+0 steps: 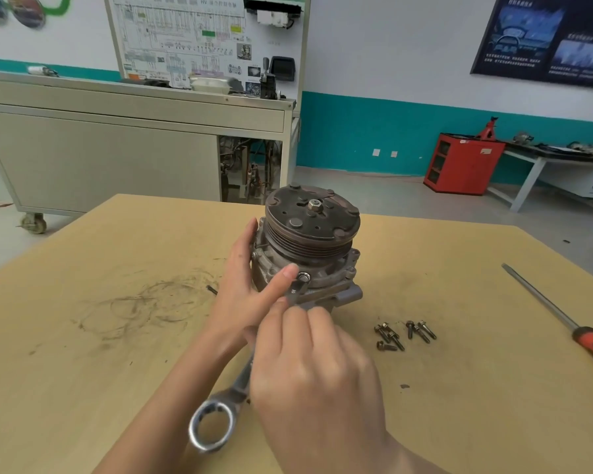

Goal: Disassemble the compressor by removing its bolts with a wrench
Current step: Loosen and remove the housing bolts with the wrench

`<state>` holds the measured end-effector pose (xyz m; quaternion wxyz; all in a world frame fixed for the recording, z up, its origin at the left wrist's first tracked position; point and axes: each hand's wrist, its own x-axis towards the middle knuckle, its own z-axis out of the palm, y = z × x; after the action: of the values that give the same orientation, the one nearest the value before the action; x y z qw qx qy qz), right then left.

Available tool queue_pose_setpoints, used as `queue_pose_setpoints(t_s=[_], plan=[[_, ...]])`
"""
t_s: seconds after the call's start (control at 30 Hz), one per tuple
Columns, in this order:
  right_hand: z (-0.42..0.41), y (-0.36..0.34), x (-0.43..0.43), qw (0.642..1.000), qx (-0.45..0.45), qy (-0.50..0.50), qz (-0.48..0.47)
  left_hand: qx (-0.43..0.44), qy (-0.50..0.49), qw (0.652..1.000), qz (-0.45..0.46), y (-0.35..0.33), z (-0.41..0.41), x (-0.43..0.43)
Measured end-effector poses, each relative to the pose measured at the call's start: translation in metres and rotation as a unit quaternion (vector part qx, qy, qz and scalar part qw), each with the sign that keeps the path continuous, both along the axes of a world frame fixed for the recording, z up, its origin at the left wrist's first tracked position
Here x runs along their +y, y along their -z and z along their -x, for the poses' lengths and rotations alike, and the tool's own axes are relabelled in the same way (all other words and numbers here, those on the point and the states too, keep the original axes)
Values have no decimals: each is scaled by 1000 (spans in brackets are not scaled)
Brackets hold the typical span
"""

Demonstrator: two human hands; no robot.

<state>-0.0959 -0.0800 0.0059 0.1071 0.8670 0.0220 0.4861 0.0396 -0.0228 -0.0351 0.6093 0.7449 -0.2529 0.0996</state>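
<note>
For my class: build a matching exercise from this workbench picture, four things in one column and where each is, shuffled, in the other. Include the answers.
Things
1. grey metal compressor with grooved pulley
2. silver ring-ended wrench
3. loose dark bolts
4. long screwdriver with red-and-black handle

Places
A. clustered on the tan table, right of the compressor
B. gripped by the right hand
C. alone near the table's right edge
D. steadied by the left hand

Pairs: 1-D, 2-B, 3-A, 4-C
</note>
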Motion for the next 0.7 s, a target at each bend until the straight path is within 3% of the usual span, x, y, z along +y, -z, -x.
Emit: queue_pose_setpoints(t_s=[0.13, 0.37, 0.43, 0.47, 0.5, 0.53, 0.6, 0.67, 0.7], plan=[[-4, 8, -5, 1000, -24, -17, 5, 4, 1, 1000, 9, -1, 0, -3], [-9, 23, -62, 976, -52, -199, 75, 5, -5, 1000, 22, 4, 3, -1], [-14, 22, -91, 952, -14, -304, 33, 6, -7, 1000, 22, 4, 3, 0], [-17, 20, -106, 932, 15, -360, -37, 5, -6, 1000, 21, 4, 2, 0], [-21, 18, -120, 899, 57, -410, -145, 4, -4, 1000, 20, 4, 2, 0], [-26, 15, -131, 842, 108, -449, -278, 4, -3, 1000, 19, 4, 2, 1], [-41, 11, -147, 672, 214, -492, -509, 7, -4, 1000, 16, 4, 2, 1], [-58, 11, -158, 534, 276, -505, -619, 6, -8, 1000, 11, 5, 3, 1], [-65, 11, -159, 495, 289, -503, -648, 3, -10, 1000, 9, 5, 3, 1]])
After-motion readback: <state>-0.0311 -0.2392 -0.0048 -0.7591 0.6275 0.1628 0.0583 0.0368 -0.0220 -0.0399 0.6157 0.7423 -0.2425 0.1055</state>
